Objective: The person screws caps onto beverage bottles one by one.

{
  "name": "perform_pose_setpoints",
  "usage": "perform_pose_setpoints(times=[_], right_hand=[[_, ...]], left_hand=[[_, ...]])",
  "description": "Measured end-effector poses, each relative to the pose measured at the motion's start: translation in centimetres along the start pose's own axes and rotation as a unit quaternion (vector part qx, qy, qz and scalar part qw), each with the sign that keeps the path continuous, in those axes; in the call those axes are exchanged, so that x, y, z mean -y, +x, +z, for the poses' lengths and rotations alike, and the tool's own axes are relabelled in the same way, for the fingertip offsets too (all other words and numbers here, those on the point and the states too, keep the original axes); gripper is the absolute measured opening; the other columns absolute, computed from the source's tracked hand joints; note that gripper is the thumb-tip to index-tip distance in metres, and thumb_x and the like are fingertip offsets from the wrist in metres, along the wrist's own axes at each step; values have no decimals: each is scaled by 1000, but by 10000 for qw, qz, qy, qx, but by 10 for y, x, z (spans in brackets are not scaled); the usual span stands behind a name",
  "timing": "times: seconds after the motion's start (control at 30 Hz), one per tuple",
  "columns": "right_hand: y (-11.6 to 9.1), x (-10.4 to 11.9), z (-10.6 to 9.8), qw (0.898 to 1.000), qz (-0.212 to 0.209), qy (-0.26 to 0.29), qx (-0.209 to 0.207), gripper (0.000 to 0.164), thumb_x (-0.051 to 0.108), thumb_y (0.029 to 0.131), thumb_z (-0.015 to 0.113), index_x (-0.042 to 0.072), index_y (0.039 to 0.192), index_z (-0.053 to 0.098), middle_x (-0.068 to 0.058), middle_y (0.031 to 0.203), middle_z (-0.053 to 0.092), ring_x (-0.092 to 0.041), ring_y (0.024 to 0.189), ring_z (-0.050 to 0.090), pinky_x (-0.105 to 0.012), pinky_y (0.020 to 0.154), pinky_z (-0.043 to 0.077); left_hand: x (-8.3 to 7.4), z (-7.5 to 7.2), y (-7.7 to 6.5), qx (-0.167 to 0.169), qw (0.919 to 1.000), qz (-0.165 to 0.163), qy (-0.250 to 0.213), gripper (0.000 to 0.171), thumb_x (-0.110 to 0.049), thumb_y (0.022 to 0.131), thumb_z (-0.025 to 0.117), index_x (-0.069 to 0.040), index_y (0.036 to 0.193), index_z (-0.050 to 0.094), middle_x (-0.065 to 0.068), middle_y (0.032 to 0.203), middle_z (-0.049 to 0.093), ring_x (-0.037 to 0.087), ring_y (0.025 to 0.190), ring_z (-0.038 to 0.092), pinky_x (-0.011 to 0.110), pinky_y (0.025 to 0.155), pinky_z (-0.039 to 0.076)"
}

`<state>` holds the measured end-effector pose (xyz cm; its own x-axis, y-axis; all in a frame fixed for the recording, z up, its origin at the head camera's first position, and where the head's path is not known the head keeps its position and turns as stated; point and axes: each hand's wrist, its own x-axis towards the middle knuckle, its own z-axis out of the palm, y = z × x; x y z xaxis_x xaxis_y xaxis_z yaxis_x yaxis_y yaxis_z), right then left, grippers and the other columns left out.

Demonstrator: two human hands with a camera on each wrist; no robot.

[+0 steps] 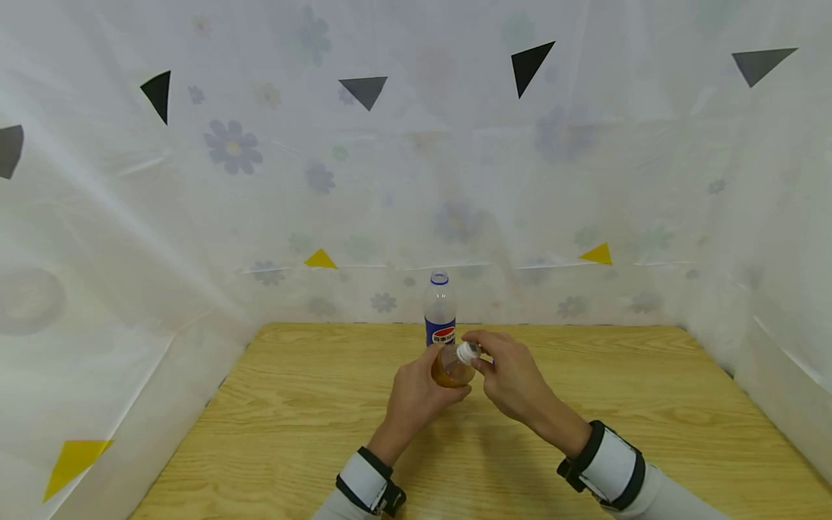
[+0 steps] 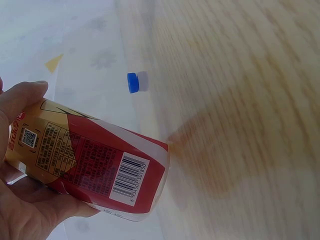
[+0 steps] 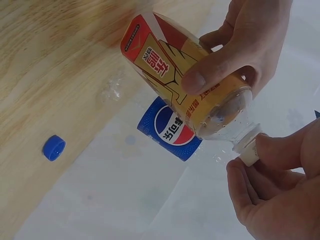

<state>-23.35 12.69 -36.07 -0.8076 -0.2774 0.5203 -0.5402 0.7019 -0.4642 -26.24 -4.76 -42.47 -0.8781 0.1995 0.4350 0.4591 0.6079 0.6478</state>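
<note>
**White cap (image 1: 467, 352) pinched at neck of red-and-yellow bottle (image 2: 95, 155)**

Left hand (image 1: 419, 390) wraps the bottle's body, holding it tilted over the wooden table (image 1: 312, 419), neck toward the right. Right hand (image 1: 513, 377) has thumb and fingers closed on the cap. Just beyond: blue-labelled bottle (image 1: 440, 309), upright, mouth uncapped. Blue cap (image 3: 54, 148) lies near it on the wood.
</note>
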Motion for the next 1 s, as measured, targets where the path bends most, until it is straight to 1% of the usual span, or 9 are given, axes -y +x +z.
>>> perform_pose_setpoints(times=[0.1,0.23,0.33,0.43,0.5,0.63,0.83,1.0], right_hand=[[0,0,0,10000,-8,1,-65,30,-6,89,71,4,117,69,-14,114,71,-33,104,68,-46,80,59],[0,0,1,9998,-5,-72,-189,21,4,89,75,6,110,70,-8,104,72,-24,93,67,-39,75,57],[1,-1,1,9996,93,-72,-238,16,11,89,77,7,104,70,-4,93,70,-15,80,60,-32,67,50],[2,-1,1,9994,207,-29,-257,14,15,90,77,8,100,70,-2,86,66,-11,73,53,-28,63,44],[2,-2,2,9993,265,-6,-260,14,16,90,77,8,99,70,-1,84,65,-10,72,52,-27,62,44],[1,-2,3,9992,315,-6,-265,14,17,90,78,9,98,69,0,84,65,-11,73,54,-27,64,45],[1,-3,3,9992,263,-18,-291,16,17,91,77,8,100,69,-1,86,65,-11,75,55,-28,65,47],[0,-3,2,9993,239,1,-280,17,18,91,77,7,100,69,0,84,63,-11,72,52,-26,61,44]], left_hand=[[0,0,0,8,10000,-32,-7,63,-38,76,89,-21,130,61,4,113,75,19,98,73,32,78,60],[0,0,-1,8,10000,-74,15,63,-38,76,89,-21,129,61,5,111,75,19,96,73,32,77,60],[0,-1,-1,20,9999,-104,41,62,-39,76,89,-21,129,61,4,111,75,19,95,73,32,76,60],[-1,-1,0,32,9999,-121,33,62,-40,76,89,-22,128,61,4,110,75,19,95,73,32,76,60],[-1,-2,0,44,9999,-119,27,61,-40,76,89,-23,128,61,3,110,75,18,96,73,31,76,60],[0,-2,0,63,9999,-138,-6,61,-40,76,89,-23,128,61,3,111,75,18,96,73,31,76,59],[-2,-2,-1,51,9999,-130,-44,61,-39,76,89,-22,129,61,4,112,75,19,97,73,32,77,60],[-3,-3,-2,32,9999,-113,-66,60,-39,77,89,-22,128,61,3,112,75,18,98,73,32,79,60]])
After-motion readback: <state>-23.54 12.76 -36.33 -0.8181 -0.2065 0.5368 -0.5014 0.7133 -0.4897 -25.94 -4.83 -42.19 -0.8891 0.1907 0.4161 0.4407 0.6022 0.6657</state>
